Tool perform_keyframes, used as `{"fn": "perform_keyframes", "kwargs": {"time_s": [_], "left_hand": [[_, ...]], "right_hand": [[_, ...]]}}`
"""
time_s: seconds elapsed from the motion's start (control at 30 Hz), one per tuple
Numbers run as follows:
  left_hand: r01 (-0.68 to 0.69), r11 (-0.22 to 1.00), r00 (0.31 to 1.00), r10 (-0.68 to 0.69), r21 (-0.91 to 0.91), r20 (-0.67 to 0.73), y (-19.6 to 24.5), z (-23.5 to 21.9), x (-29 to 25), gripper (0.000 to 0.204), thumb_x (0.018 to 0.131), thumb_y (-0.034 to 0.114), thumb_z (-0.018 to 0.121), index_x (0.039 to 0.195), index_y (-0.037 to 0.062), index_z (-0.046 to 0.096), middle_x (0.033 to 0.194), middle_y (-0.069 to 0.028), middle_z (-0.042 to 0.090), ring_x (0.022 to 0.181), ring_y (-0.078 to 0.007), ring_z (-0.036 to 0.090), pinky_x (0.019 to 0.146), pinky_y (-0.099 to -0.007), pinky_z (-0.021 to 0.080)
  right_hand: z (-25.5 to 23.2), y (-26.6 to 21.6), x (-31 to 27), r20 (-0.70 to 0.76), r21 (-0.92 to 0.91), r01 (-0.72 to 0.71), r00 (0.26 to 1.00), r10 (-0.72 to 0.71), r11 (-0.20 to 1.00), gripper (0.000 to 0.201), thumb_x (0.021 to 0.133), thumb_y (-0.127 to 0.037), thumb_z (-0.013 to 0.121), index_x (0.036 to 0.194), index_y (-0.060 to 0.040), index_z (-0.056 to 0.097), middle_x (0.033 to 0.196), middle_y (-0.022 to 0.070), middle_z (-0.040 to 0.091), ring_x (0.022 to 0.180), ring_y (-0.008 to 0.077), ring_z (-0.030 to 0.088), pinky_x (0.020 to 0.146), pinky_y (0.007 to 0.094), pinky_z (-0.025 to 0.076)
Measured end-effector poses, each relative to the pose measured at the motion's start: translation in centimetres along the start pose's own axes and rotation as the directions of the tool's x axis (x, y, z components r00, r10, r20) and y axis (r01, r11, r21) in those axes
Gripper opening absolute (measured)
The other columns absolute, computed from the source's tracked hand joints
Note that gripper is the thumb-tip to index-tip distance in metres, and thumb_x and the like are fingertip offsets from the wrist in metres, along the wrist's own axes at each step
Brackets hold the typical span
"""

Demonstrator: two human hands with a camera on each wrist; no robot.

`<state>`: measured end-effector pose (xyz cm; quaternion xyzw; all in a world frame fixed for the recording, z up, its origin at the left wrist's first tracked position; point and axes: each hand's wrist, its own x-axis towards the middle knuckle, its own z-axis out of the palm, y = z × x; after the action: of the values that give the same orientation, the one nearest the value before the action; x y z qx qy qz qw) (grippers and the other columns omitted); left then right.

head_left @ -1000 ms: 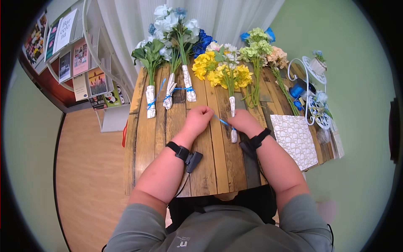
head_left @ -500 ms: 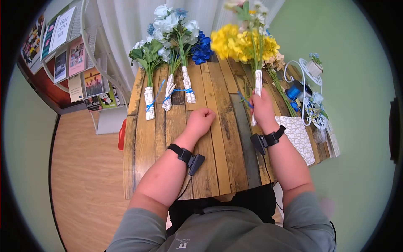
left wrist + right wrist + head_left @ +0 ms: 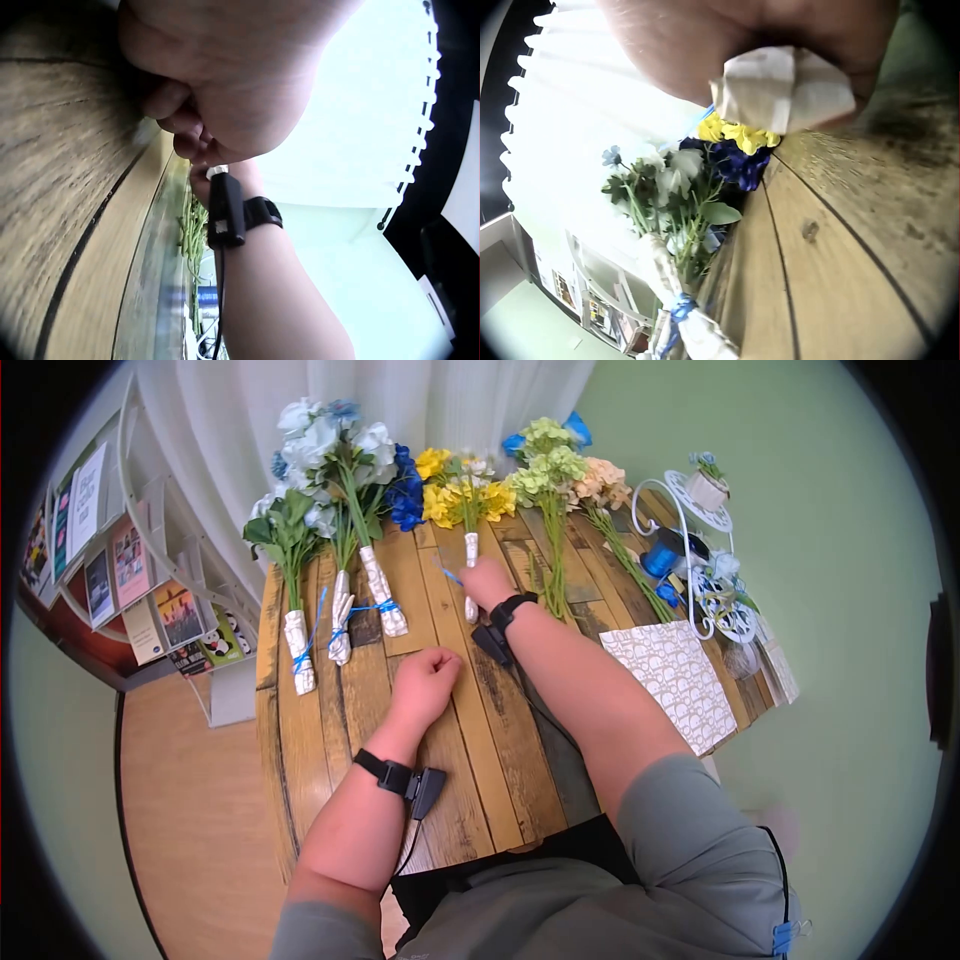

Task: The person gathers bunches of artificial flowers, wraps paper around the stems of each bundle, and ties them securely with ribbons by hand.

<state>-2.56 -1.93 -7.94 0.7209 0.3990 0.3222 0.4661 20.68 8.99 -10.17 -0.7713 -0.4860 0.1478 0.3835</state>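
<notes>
Grasping the yellow bouquet (image 3: 472, 548) by its wrapped stem: right grip (image 3: 487, 584), curled round it. Blossoms point to the tabletop's (image 3: 520, 785) far edge. Blue ribbon (image 3: 450, 574) sticks out left of that grip. Can't tell whether the wrap touches the tabletop. Left grip (image 3: 427, 685) is clenched, resting on the tabletop, closer to the near edge than the right one. Wrapped bunches (image 3: 371, 580), three, lie toward the far left corner. Green bunch (image 3: 553, 550) sits right of the bouquet, then peach bunch (image 3: 603, 482). Patterned paper (image 3: 668, 680) by the right edge, spool (image 3: 660, 555) beyond it.
</notes>
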Motion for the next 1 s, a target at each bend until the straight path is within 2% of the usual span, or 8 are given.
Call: {"fn": "perform_keyframes", "kwargs": {"time_s": [0.27, 0.37, 0.4, 0.53, 0.6, 0.7, 0.87, 1.0], "left_hand": [[0.016, 1.000, 0.999, -0.016, -0.001, 0.028, 0.4, 0.2, -0.1, 0.016, 0.092, 0.014, 0.066, 0.089, -0.0008, 0.070, 0.072, 0.0001, 0.064, 0.068, -0.0077, 0.056, 0.065, -0.0260, 0.047], [-0.022, 1.000, 1.000, 0.022, -0.002, -0.005, -0.5, 0.1, -0.1, 0.019, 0.089, 0.018, 0.066, 0.089, -0.0008, 0.071, 0.071, -0.0115, 0.067, 0.066, -0.0201, 0.064, 0.065, -0.0332, 0.051], [-0.025, 1.000, 1.000, 0.025, -0.001, -0.012, -0.2, 0.0, -0.1, 0.019, 0.089, 0.018, 0.065, 0.089, -0.0008, 0.071, 0.071, -0.0122, 0.067, 0.066, -0.0213, 0.064, 0.065, -0.0337, 0.051], [-0.030, 0.999, 0.999, 0.030, 0.027, -0.019, 0.3, 0.1, -0.2, 0.019, 0.091, 0.016, 0.066, 0.090, -0.0022, 0.071, 0.070, -0.0047, 0.064, 0.067, -0.0112, 0.059, 0.065, -0.0284, 0.048], [-0.027, 0.999, 1.000, 0.027, 0.035, -0.011, 0.5, 0.1, -0.3, 0.019, 0.091, 0.016, 0.066, 0.090, -0.0020, 0.071, 0.070, -0.0051, 0.064, 0.066, -0.0117, 0.059, 0.065, -0.0288, 0.048], [-0.027, 0.999, 1.000, 0.027, 0.036, -0.001, 0.7, 0.1, -0.3, 0.019, 0.090, 0.016, 0.066, 0.090, -0.0019, 0.071, 0.069, -0.0057, 0.064, 0.066, -0.0122, 0.059, 0.064, -0.0294, 0.048], [-0.032, 0.999, 0.999, 0.033, 0.031, -0.014, 0.7, 0.0, -0.3, 0.019, 0.090, 0.016, 0.066, 0.088, -0.0020, 0.070, 0.069, -0.0057, 0.064, 0.065, -0.0122, 0.058, 0.064, -0.0296, 0.048], [-0.001, 1.000, 1.000, 0.001, 0.001, -0.018, 0.5, 0.0, -0.2, 0.021, 0.089, 0.020, 0.065, 0.088, 0.0001, 0.072, 0.076, -0.0154, 0.069, 0.071, -0.0276, 0.068, 0.069, -0.0365, 0.053]], "right_hand": [[-3.0, -3.1, -2.2, 0.231, 0.134, -0.129, 0.968, 0.096, 0.983, 0.034, 0.084, -0.027, 0.064, 0.099, 0.0020, 0.072, 0.088, 0.0258, 0.071, 0.084, 0.0415, 0.070, 0.076, 0.0443, 0.056], [-6.8, -0.2, -3.5, -0.168, 0.044, 0.177, 0.972, -0.167, 0.983, 0.032, 0.086, -0.028, 0.065, 0.103, -0.0008, 0.071, 0.093, 0.0214, 0.072, 0.089, 0.0359, 0.070, 0.079, 0.0407, 0.056], [-9.6, -0.4, -4.6, -0.160, 0.153, 0.060, 0.986, -0.036, 0.986, 0.028, 0.088, -0.024, 0.064, 0.102, -0.0012, 0.070, 0.097, 0.0205, 0.072, 0.095, 0.0352, 0.070, 0.082, 0.0412, 0.055], [-17.6, 5.0, -3.5, -0.259, -0.022, -0.020, 0.966, 0.014, 1.000, 0.024, 0.089, -0.022, 0.063, 0.098, -0.0013, 0.070, 0.096, 0.0195, 0.073, 0.090, 0.0364, 0.069, 0.079, 0.0416, 0.055], [-19.5, 7.4, -1.7, 0.026, -0.512, 0.001, 1.000, 0.014, 0.859, 0.038, 0.090, -0.035, 0.063, 0.104, -0.0013, 0.072, 0.105, 0.0221, 0.072, 0.100, 0.0382, 0.068, 0.087, 0.0441, 0.054], [-17.7, 7.2, -1.5, -0.032, -0.388, -0.302, 0.949, 0.315, 0.871, 0.057, 0.090, -0.053, 0.059, 0.113, -0.0019, 0.072, 0.118, 0.0236, 0.069, 0.111, 0.0389, 0.065, 0.096, 0.0450, 0.051], [-15.2, 4.7, 0.0, 0.016, -0.530, -0.272, 0.944, 0.330, 0.803, 0.066, 0.090, -0.060, 0.057, 0.116, -0.0020, 0.071, 0.124, 0.0206, 0.067, 0.116, 0.0370, 0.063, 0.100, 0.0431, 0.049], [-13.7, 3.9, 1.8, 0.025, -0.664, -0.215, 0.951, 0.309, 0.716, 0.048, 0.089, -0.046, 0.065, 0.112, -0.0048, 0.074, 0.119, 0.0188, 0.070, 0.114, 0.0347, 0.065, 0.097, 0.0407, 0.051]]}}
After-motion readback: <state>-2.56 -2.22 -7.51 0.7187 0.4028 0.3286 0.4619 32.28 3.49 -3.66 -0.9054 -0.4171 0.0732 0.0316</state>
